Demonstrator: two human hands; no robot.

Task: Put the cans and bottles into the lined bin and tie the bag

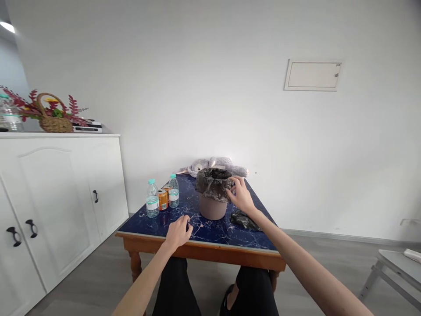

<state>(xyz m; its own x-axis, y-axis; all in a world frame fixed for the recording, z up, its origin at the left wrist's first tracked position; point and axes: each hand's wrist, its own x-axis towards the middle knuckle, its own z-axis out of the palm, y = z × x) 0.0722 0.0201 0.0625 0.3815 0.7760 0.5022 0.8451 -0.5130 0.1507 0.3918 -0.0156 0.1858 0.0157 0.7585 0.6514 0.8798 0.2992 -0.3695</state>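
A small grey bin lined with a dark plastic bag stands on the blue marbled table. My right hand rests on the bag at the bin's right rim, fingers curled against the plastic. My left hand lies on the table near its front edge, fingers bent loosely, nothing visible in it. A crumpled dark bag lies on the table just right of the bin, below my right wrist.
Two water bottles and orange cans stand left of the bin. A grey plush toy lies at the table's far end. A white cabinet with a flower basket stands to the left; a low grey bench is at right.
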